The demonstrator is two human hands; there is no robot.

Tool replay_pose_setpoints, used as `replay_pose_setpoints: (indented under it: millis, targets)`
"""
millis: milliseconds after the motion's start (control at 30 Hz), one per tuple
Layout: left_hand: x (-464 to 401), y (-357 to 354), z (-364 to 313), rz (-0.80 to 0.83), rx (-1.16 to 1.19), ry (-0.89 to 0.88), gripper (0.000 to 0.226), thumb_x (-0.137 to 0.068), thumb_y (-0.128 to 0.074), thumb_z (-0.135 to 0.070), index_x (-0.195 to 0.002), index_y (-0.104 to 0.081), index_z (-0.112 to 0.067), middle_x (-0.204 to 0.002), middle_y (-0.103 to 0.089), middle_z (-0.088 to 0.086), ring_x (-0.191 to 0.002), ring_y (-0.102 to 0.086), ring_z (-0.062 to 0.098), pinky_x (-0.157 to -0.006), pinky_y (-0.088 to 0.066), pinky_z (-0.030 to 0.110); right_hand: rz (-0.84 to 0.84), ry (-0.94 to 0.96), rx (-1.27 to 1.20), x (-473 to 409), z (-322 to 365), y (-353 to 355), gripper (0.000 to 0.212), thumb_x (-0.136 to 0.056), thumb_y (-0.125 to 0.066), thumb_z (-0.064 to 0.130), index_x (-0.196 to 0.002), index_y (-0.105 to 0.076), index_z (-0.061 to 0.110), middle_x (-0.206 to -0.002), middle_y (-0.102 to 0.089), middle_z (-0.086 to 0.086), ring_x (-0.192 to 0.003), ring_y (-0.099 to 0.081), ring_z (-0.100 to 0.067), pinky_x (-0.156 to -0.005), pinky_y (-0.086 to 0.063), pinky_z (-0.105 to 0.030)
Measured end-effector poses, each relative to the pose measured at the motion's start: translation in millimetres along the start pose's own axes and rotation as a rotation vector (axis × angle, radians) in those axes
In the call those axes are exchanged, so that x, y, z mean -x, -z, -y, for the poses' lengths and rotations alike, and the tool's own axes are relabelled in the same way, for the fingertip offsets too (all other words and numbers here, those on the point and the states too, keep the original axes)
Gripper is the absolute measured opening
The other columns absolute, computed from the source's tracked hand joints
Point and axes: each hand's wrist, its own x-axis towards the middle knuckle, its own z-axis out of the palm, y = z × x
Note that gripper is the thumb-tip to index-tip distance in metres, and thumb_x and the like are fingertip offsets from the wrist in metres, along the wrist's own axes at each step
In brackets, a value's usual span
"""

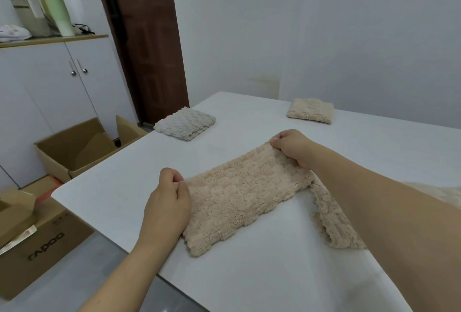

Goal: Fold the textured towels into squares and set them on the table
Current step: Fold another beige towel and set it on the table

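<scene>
A beige textured towel (239,192) lies on the white table (274,274) as a long folded strip, with one end trailing under my right forearm. My left hand (169,202) pinches the strip's near-left corner. At the far-right corner my right hand (294,147) grips the towel's edge. Two folded towels rest farther back: a grey-white square (185,123) near the table's left edge and a beige square (310,110) toward the far side.
Open cardboard boxes (74,147) stand on the floor left of the table, one marked with black lettering (45,244). A white cabinet (57,87) with bags and a green cup on top is at the back left, beside a brown door (149,44).
</scene>
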Motion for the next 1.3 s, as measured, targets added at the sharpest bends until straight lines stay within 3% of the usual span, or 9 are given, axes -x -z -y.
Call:
replay_pose_setpoints:
  millis: [100, 267, 567, 633, 733, 833, 1000, 1200, 1300]
  targets:
    - [-2, 1, 0, -0.017, 0.027, 0.039, 0.008, -0.101, -0.042, -0.021, -0.097, -0.049, -0.019, -0.077, -0.060, -0.001, -0.074, -0.057, 0.017, -0.067, -0.047, 0.037, 0.007, -0.016, 0.062, -5, 1, -2, 0.015, -0.095, -0.058, 0.015, -0.103, -0.067, 0.006, -0.099, -0.064, -0.011, -0.090, -0.060, -0.025, -0.087, -0.053, -0.038]
    - [-11, -2, 6, -0.061, 0.088, 0.144, 0.011, -0.098, -0.049, -0.027, -0.095, -0.057, -0.020, -0.091, -0.063, -0.006, -0.086, -0.057, 0.014, -0.068, -0.044, 0.032, -0.049, 0.044, 0.104, -8, 1, -4, 0.010, -0.093, -0.059, 0.013, -0.084, -0.063, 0.010, -0.080, -0.061, -0.007, -0.065, -0.053, -0.017, -0.057, -0.045, -0.025]
    - [-18, -12, 10, -0.099, -0.089, 0.189, 0.015, -0.097, -0.050, -0.036, -0.098, -0.057, -0.022, -0.090, -0.062, -0.010, -0.084, -0.055, 0.017, -0.069, -0.039, 0.033, -0.216, 0.218, 0.155, -14, 1, -14, 0.021, -0.092, -0.044, 0.007, -0.102, -0.060, 0.015, -0.086, -0.057, 0.001, -0.074, -0.055, -0.017, -0.058, -0.044, -0.025]
    - [-18, -13, 9, -0.107, -0.149, 0.169, 0.015, -0.096, -0.050, -0.035, -0.095, -0.055, -0.021, -0.087, -0.061, -0.008, -0.083, -0.056, 0.020, -0.066, -0.039, 0.033, -0.261, 0.248, 0.261, -12, 1, -18, 0.022, -0.093, -0.045, 0.011, -0.111, -0.058, 0.015, -0.097, -0.061, -0.001, -0.086, -0.059, -0.021, -0.069, -0.048, -0.031]
    - [-20, -14, 9, -0.107, -0.190, 0.158, 0.015, -0.096, -0.049, -0.034, -0.093, -0.051, -0.019, -0.082, -0.060, -0.005, -0.079, -0.055, 0.023, -0.064, -0.039, 0.033, -0.354, 0.470, 0.668, 4, 6, -27, 0.032, -0.094, -0.047, 0.022, -0.125, -0.054, 0.016, -0.125, -0.056, -0.007, -0.109, -0.054, -0.028, -0.093, -0.042, -0.040]
    - [-20, -14, 10, -0.109, -0.196, 0.163, 0.017, -0.097, -0.048, -0.036, -0.096, -0.051, -0.019, -0.085, -0.060, -0.003, -0.082, -0.056, 0.026, -0.066, -0.039, 0.034, -0.244, 0.658, 0.821, 32, 7, -40, 0.038, -0.098, -0.039, 0.035, -0.129, -0.053, 0.020, -0.135, -0.052, -0.004, -0.119, -0.051, -0.025, -0.104, -0.030, -0.041]
    - [-19, -14, 8, -0.095, -0.187, 0.163, 0.018, -0.098, -0.046, -0.038, -0.099, -0.050, -0.020, -0.088, -0.060, -0.005, -0.082, -0.055, 0.023, -0.067, -0.038, 0.034, 0.099, 0.393, 0.974, 47, -28, -36, 0.058, -0.097, -0.014, 0.060, -0.150, -0.021, 0.039, -0.161, -0.014, 0.005, -0.149, -0.007, -0.020, -0.118, 0.006, -0.051]
    - [-19, -13, 8, -0.067, -0.188, 0.172, 0.017, -0.100, -0.042, -0.036, -0.101, -0.049, -0.021, -0.088, -0.058, -0.008, -0.083, -0.054, 0.021, -0.069, -0.038, 0.035, 0.085, 0.375, 0.931, 46, -37, -39, 0.056, -0.098, -0.008, 0.057, -0.152, -0.009, 0.041, -0.163, 0.000, 0.005, -0.149, 0.004, -0.020, -0.120, 0.006, -0.045]
    - [-19, -11, 9, -0.083, -0.152, 0.175, 0.013, -0.101, -0.039, -0.027, -0.100, -0.051, -0.020, -0.083, -0.056, -0.011, -0.074, -0.051, 0.011, -0.065, -0.036, 0.034, 0.080, 0.372, 0.892, 45, -38, -38, 0.054, -0.100, -0.007, 0.052, -0.152, -0.010, 0.041, -0.163, -0.002, 0.005, -0.149, 0.003, -0.019, -0.120, 0.006, -0.044]
